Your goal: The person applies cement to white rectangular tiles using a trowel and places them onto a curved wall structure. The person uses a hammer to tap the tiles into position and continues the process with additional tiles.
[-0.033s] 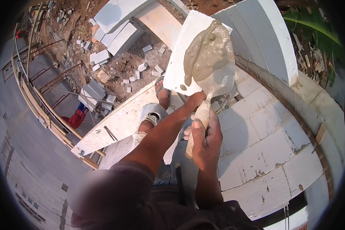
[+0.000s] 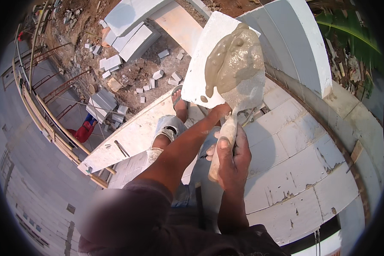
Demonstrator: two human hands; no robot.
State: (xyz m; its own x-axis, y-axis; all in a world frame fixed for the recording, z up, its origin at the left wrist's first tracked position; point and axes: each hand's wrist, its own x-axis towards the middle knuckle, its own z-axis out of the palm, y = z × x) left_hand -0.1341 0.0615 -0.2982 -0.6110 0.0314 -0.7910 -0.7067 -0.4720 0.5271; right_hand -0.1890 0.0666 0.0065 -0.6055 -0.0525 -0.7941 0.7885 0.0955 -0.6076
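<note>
My right hand [image 2: 234, 160] is closed round the pale, mortar-smeared handle of a trowel [image 2: 243, 94]. The trowel's broad blade lies over the face of a white lightweight block [image 2: 196, 72]. Wet grey mortar [image 2: 230, 55] is spread in a thick patch across the block and the blade. My left hand [image 2: 221, 110] reaches across to the block's near edge and holds it there; its fingers are mostly hidden behind the block and the trowel.
A wall of pale blocks [image 2: 286, 158] runs along the right, beside a curved white panel [image 2: 281, 38]. At the left are bamboo poles [image 2: 57, 143] and a person in red [image 2: 83, 132] lower down. Block offcuts [image 2: 158, 74] lie on the dirt. A plank [image 2: 115, 149] is near my foot.
The trowel and my right hand have shifted slightly to the right. The mortar under the blade looks a little more spread. The left hand stays at the block.
</note>
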